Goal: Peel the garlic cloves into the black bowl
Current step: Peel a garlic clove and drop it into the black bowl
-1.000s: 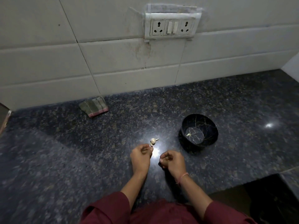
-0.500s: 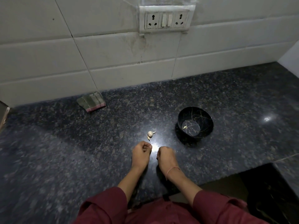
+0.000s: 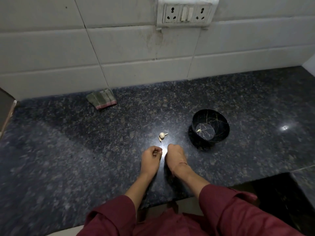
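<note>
One dark speckled worktop (image 3: 68, 150) carries everything; a pale tiled wall (image 3: 51, 48) with a socket plate (image 3: 185, 13) runs along its back edge. Black bowl (image 3: 226, 126): upright, right of the worktop's middle, well apart from the back edge. Folded cloth (image 3: 101, 99): at the back edge, left of middle, touching the wall or nearly so. My left hand (image 3: 151, 158) and right hand (image 3: 175, 155): side by side near the middle of the front edge, knuckles up, close together but apart, with a glare spot on the stone between them. Both have fingers curled in tight. The left thumb lies against the fingers as if pinching, but nothing shows in either one, so I cannot tell whether a clove is held. Garlic bulb (image 3: 162, 135): on the worktop just beyond my hands toward the middle, untouched, with a small scrap (image 3: 160, 139) beside it, skin or clove I cannot tell. One pale peeled clove (image 3: 198, 130) lies on the bowl's floor, left side. Judgement: early in the task, one clove done and most of the bulb unpeeled. The step in hand looks like working skin off a clove. Next move calls for fine nail work, then a short carry right and forward over the bowl's rim. If my hands are empty, it calls for breaking a fresh clove off the bulb.
</note>
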